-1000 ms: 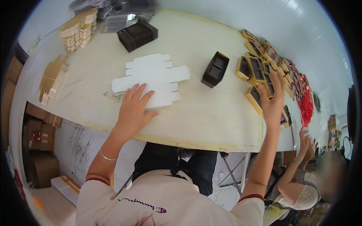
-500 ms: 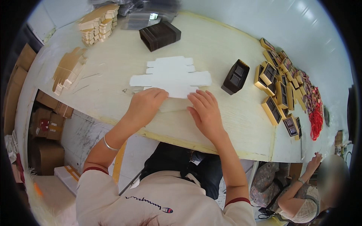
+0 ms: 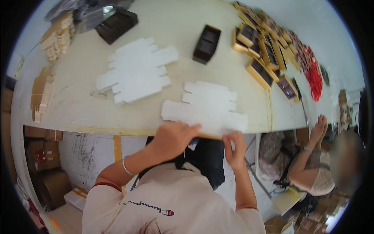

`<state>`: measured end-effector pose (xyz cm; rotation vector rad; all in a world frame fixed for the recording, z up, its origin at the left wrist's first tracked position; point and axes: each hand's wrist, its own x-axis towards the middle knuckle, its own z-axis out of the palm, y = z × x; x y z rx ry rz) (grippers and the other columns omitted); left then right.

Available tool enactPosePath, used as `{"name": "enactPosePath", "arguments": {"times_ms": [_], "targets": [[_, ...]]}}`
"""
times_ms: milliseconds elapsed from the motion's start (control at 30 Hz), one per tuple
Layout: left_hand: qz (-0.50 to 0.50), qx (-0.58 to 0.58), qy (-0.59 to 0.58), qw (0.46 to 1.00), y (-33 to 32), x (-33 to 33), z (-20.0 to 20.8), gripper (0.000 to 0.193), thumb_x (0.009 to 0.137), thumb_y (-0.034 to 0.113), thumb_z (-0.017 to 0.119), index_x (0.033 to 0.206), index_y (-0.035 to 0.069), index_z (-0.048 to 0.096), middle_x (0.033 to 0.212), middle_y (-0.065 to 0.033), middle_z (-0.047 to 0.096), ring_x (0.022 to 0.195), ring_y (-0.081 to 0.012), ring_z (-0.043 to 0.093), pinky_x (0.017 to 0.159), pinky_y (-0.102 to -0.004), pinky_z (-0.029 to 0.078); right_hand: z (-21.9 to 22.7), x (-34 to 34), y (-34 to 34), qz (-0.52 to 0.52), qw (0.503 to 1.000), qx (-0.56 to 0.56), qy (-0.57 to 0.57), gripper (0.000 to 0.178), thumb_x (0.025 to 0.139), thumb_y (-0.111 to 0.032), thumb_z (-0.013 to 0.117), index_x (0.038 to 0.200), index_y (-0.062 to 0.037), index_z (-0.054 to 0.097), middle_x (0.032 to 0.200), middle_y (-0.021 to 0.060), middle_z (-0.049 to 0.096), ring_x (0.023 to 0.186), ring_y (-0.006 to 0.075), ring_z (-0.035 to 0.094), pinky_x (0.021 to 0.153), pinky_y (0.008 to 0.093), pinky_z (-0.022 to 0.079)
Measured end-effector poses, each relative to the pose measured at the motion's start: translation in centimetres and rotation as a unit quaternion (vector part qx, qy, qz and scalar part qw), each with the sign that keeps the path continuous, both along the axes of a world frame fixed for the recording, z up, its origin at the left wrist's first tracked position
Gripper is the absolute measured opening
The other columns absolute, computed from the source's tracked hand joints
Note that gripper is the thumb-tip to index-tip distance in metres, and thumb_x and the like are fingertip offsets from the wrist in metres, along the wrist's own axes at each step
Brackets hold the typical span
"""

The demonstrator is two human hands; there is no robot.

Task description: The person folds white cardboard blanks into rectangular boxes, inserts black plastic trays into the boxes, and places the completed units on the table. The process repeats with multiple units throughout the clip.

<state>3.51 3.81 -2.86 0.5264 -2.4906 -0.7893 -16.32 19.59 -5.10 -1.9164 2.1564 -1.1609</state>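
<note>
A flat white die-cut box blank (image 3: 208, 107) lies at the near edge of the pale table (image 3: 78, 113), its near side sticking past the edge. My left hand (image 3: 173, 136) grips its near left edge. My right hand (image 3: 235, 146) pinches the near right edge from below. A stack of the same white blanks (image 3: 136, 70) lies further in on the table, left of centre.
A black open box (image 3: 207, 43) stands behind the blank; a larger black box (image 3: 117, 24) sits far left. Gold-edged boxes (image 3: 269, 50) line the right side, red items (image 3: 314, 80) beyond. Brown card stacks (image 3: 58, 35) at far left. Another person (image 3: 323, 163) sits at right.
One white blank has been drawn off the stack toward the near table edge. Both hands have pulled back with it and now grip its near side.
</note>
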Motion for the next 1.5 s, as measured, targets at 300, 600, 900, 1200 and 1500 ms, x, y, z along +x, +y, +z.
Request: {"name": "enactPosePath", "arguments": {"times_ms": [300, 600, 900, 1200, 1500], "targets": [[-0.049, -0.114, 0.008, 0.992, 0.5, -1.0, -0.6, 0.027, 0.073, 0.013, 0.073, 0.098, 0.008, 0.064, 0.102, -0.0031, 0.059, 0.092, -0.0253, 0.056, 0.081, -0.0391, 0.044, 1.1, 1.0, -1.9, 0.034, 0.990, -0.005, 0.135, 0.034, 0.075, -0.010, 0.069, 0.107, -0.0027, 0.064, 0.110, 0.0115, 0.056, 0.099, 0.0289, 0.055, 0.085, 0.0420, 0.043], [-0.081, -0.053, -0.059, 0.994, -2.7, -3.0, 0.1, 0.011, 0.079, 0.010, 0.067, 0.088, 0.004, 0.067, 0.081, -0.0060, 0.058, 0.075, -0.0270, 0.053, 0.071, -0.0380, 0.043, 3.0, 0.9, -4.2, 0.017, 0.993, 0.116, 0.018, 0.007, 0.077, 0.000, 0.062, 0.079, -0.0027, 0.056, 0.081, 0.0115, 0.058, 0.078, 0.0309, 0.057, 0.065, 0.0390, 0.046], [0.007, 0.035, -0.090, 0.995, -0.9, -2.7, 2.4, 0.026, 0.087, 0.015, 0.063, 0.111, 0.006, 0.060, 0.087, -0.0133, 0.055, 0.075, -0.0317, 0.054, 0.065, -0.0393, 0.044, 3.4, 2.8, -4.6, -0.074, 0.906, 0.140, -0.393, 0.022, 0.091, -0.004, 0.059, 0.112, 0.0026, 0.058, 0.085, 0.0114, 0.066, 0.070, 0.0211, 0.063, 0.064, 0.0319, 0.050], [-0.069, 0.017, -0.099, 0.993, -5.6, -3.2, 1.5, 0.036, 0.085, 0.000, 0.055, 0.120, 0.008, 0.053, 0.106, -0.0119, 0.060, 0.089, -0.0336, 0.060, 0.077, -0.0405, 0.048, 3.9, 0.7, 0.0, 0.079, 0.994, 0.067, 0.027, 0.057, 0.073, -0.007, 0.072, 0.127, -0.0045, 0.055, 0.136, 0.0168, 0.049, 0.121, 0.0365, 0.050, 0.103, 0.0421, 0.040], [-0.150, 0.037, -0.123, 0.980, -8.3, -5.7, 1.3, 0.034, 0.084, 0.000, 0.059, 0.116, 0.008, 0.055, 0.106, -0.0112, 0.063, 0.097, -0.0307, 0.060, 0.081, -0.0400, 0.048, 3.0, 0.0, -3.7, 0.075, 0.992, 0.099, -0.004, 0.024, 0.075, -0.011, 0.070, 0.096, -0.0037, 0.062, 0.103, 0.0129, 0.059, 0.095, 0.0304, 0.057, 0.084, 0.0392, 0.044]]}}
